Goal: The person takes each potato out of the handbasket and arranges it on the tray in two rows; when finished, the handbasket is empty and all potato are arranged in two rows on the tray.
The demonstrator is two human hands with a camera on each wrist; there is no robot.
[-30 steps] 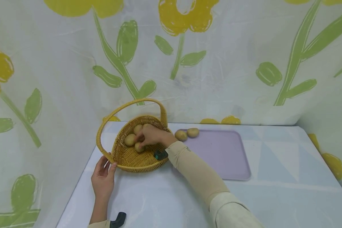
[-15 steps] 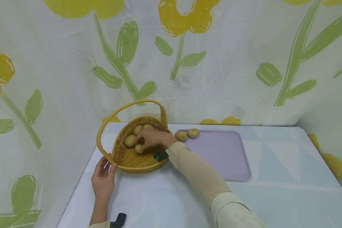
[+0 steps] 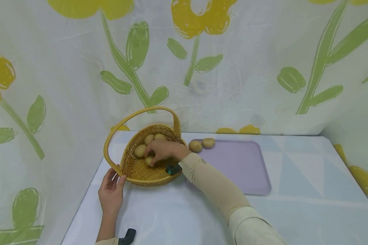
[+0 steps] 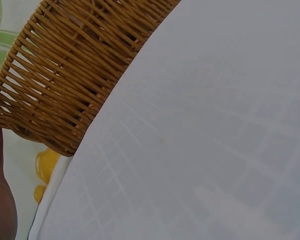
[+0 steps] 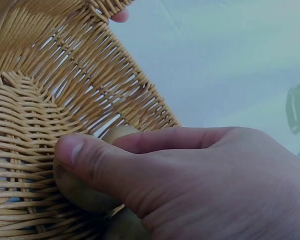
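Note:
A yellow-brown wicker basket [image 3: 144, 174] with a tall arched handle stands on the table, tipped a little toward me. My left hand [image 3: 111, 195] holds its near-left rim at the handle's foot, thumb in front. Inside the basket, my right hand [image 3: 162, 148] pinches a potato [image 3: 149, 161] between thumb and fingers. The right wrist view shows the thumb over that potato [image 5: 82, 192], while the hand hides part of it. Beside the hand lie another potato [image 3: 139, 151] and two farther back, one at the rear left [image 3: 149, 139] and one partly covered [image 3: 160, 136].
A flat lilac tray [image 3: 239, 166] lies right of the basket, partly under my right forearm. Two potatoes, a left one [image 3: 195, 146] and a right one [image 3: 208, 142], sit at its far-left corner. A flower-patterned curtain [image 3: 233, 85] hangs behind the table.
The potato under my right hand has shifted slightly toward me, with the fingers moving along with it. My left hand and the basket stay in place.

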